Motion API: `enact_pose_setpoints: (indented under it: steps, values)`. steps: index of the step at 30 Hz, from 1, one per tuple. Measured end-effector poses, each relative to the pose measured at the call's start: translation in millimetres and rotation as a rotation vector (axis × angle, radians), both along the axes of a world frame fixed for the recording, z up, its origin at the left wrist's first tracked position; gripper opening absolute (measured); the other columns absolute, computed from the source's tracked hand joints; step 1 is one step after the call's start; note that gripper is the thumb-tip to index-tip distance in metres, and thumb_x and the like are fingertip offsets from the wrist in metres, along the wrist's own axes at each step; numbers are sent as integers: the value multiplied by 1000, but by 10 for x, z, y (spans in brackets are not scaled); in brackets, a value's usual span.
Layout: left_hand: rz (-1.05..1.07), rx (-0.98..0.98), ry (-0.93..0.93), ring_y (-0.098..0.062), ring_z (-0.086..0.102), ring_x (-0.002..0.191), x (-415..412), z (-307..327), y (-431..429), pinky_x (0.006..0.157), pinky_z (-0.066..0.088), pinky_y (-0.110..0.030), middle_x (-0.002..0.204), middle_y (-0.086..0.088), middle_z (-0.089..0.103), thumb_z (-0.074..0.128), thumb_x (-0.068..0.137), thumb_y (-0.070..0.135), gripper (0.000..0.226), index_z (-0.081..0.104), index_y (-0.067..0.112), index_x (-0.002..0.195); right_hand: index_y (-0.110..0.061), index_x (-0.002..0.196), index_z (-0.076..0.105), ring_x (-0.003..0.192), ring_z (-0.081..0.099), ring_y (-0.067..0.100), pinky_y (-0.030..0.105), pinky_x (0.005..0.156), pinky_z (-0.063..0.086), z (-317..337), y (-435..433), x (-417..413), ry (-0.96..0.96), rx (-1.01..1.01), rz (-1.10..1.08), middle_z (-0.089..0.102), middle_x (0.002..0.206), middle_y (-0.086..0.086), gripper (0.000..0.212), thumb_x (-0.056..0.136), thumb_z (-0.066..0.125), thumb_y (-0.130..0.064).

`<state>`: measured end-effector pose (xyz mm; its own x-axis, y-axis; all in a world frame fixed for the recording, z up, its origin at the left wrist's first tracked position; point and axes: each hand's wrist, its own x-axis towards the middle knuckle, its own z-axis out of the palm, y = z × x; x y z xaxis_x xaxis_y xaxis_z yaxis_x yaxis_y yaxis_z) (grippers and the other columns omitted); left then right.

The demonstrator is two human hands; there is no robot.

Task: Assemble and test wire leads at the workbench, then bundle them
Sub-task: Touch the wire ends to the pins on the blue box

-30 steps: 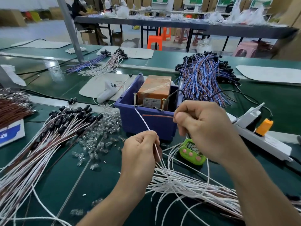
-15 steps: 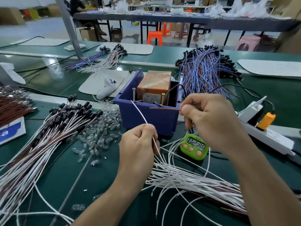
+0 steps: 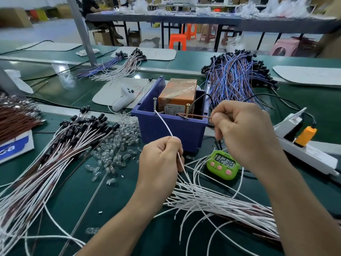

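- The white wire [image 3: 164, 125] is pinched in the closed fingers of the left hand [image 3: 160, 159] and goes up to the left screw [image 3: 154, 106] on the rim of the blue bin [image 3: 171, 128].
- The brown wire [image 3: 198, 116] is pinched by the right hand [image 3: 243, 133] and reaches the right screw [image 3: 187, 110].
- An orange box [image 3: 177, 93] stands in the bin, beyond both hands.
- A green timer [image 3: 223, 165] lies on the desk [image 3: 120, 200] between the hands.
- Loose white leads [image 3: 221, 202] lie nearer than the hands; clear bulbs [image 3: 114, 145] are left of the left hand.
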<state>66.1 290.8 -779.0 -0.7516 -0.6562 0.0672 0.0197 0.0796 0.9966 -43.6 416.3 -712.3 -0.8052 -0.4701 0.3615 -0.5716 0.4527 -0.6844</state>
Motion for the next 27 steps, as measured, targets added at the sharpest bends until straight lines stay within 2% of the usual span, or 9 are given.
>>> enact_pose_setpoints:
  steps: [6,13,18,27]
  values:
    - [-22,5,11,-14,39,49,-12,-2,-21,51,31,-29,46,8,43,51,86,33,37,54,24,50,-22,74,67,50,53,15,34,58,49,-20,-19,-12,3,5,-19,67,60,0,24,96,58,-19]
    - [-27,-11,10,-10,41,45,-20,6,-38,49,32,-26,44,9,44,51,86,33,38,55,24,50,-21,75,67,51,54,16,37,59,50,-14,-28,-2,29,12,-23,66,61,0,25,97,57,-18]
    - [-27,6,4,-10,43,47,-17,5,-38,49,33,-27,45,8,45,52,86,34,37,56,23,51,-20,79,67,59,58,24,42,64,52,-32,-43,2,24,13,-20,65,62,2,23,99,57,-19]
    - [-32,5,-2,-10,43,46,-11,20,-42,47,33,-25,45,8,46,52,85,33,36,56,24,51,-20,81,66,59,58,23,43,65,51,-63,-60,-2,66,9,-31,64,62,0,23,101,56,-20]
